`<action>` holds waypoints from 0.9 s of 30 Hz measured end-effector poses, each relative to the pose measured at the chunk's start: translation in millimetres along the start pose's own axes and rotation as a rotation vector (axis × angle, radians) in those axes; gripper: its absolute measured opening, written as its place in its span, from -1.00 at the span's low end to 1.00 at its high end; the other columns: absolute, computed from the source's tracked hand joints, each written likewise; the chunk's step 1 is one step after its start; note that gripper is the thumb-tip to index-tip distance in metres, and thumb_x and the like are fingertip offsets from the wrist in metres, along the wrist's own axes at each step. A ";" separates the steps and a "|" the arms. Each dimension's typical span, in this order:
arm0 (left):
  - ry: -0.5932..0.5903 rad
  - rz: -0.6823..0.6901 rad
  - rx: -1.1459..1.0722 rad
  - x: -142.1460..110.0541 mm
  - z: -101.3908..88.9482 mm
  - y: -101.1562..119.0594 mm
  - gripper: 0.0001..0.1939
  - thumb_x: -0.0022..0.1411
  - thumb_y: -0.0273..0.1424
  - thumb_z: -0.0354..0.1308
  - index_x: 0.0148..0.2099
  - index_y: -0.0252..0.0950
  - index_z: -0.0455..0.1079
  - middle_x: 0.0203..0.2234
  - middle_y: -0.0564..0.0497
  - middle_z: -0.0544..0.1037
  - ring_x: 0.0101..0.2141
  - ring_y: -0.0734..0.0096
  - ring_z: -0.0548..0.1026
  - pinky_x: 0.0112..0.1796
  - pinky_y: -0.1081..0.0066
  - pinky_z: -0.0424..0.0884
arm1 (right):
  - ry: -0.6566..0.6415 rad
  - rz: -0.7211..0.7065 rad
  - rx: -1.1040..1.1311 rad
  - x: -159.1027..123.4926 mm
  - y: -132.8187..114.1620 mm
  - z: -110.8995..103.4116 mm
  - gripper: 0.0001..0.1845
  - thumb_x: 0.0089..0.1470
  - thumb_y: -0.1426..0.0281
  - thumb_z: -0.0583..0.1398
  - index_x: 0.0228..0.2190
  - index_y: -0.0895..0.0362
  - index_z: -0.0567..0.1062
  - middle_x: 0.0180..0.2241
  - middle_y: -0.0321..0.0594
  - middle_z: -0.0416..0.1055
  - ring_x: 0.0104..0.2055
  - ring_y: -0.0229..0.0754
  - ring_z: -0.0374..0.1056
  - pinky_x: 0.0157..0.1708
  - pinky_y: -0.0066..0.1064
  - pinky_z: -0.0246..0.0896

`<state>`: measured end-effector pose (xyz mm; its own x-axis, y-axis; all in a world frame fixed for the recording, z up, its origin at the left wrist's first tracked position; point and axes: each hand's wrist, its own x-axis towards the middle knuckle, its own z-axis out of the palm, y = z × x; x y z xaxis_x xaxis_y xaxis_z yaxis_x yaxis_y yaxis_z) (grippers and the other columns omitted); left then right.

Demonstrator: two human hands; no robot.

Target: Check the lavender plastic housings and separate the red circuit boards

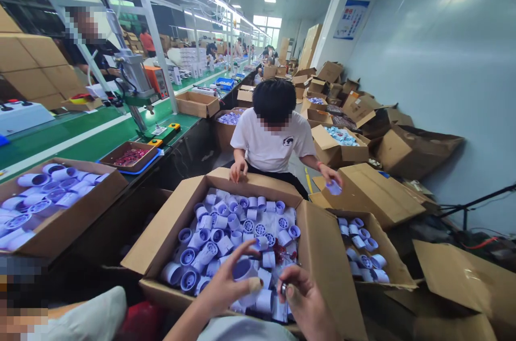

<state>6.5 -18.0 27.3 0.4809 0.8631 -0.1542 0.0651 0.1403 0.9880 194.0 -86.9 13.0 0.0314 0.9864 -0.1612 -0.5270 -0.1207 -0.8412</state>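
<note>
Cup (244,271) in left hand (226,279), thumb and fingers wide apart round its outer wall; position above the carton (164,227) of similar cups (216,235); judged light, stiff, smooth plastic, likely to slip if held loosely; best hold: opposed thumb and fingers on outer wall; right hand (304,299) nearly closed, pinching a small shiny part (284,288); probably hard, easily dropped; hold by its edge, fingertips only.
</note>
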 end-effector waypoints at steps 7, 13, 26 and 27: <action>0.334 0.349 0.525 4.5 -21.4 -8.6 -0.31 -0.06 -0.49 0.25 0.16 -0.15 0.18 -0.12 -0.07 0.46 -0.08 0.21 0.45 -0.03 0.18 0.38 | -0.182 0.134 0.179 -8.6 -9.1 4.7 -0.57 -0.40 0.13 0.44 -0.47 0.11 0.52 -0.60 -0.29 0.45 -0.64 -0.41 0.26 -0.61 -0.58 0.05; 0.366 0.519 0.674 7.4 -13.7 -7.4 -0.35 -0.04 -0.52 0.26 0.11 -0.15 0.16 -0.09 -0.09 0.39 -0.12 0.24 0.48 -0.14 0.23 0.48 | -0.260 0.136 0.241 -3.8 -8.0 33.7 -0.60 -0.36 0.15 0.44 -0.48 0.14 0.53 -0.61 -0.30 0.46 -0.66 -0.44 0.25 -0.63 -0.61 0.04; 0.353 0.766 0.660 10.6 4.7 6.4 -0.47 0.04 -0.41 0.22 0.07 -0.19 0.19 -0.13 -0.12 0.38 -0.12 0.22 0.46 -0.14 0.25 0.48 | -0.213 0.018 0.185 4.9 -10.5 41.4 -0.63 -0.29 0.17 0.42 -0.47 0.15 0.51 -0.55 -0.28 0.46 -0.59 -0.40 0.27 -0.57 -0.57 0.09; 0.356 0.766 0.657 11.2 6.1 6.9 -0.48 0.04 -0.42 0.21 0.07 -0.19 0.19 -0.13 -0.12 0.37 -0.11 0.22 0.45 -0.14 0.25 0.48 | -0.208 0.015 0.163 5.4 -9.1 39.8 -0.63 -0.28 0.16 0.41 -0.47 0.15 0.51 -0.55 -0.27 0.46 -0.59 -0.39 0.27 -0.56 -0.55 0.11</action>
<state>17.7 -10.3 32.5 0.3171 0.7175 0.6202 0.3631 -0.6960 0.6194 165.1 -76.0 40.3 -0.1435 0.9884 -0.0491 -0.6566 -0.1322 -0.7426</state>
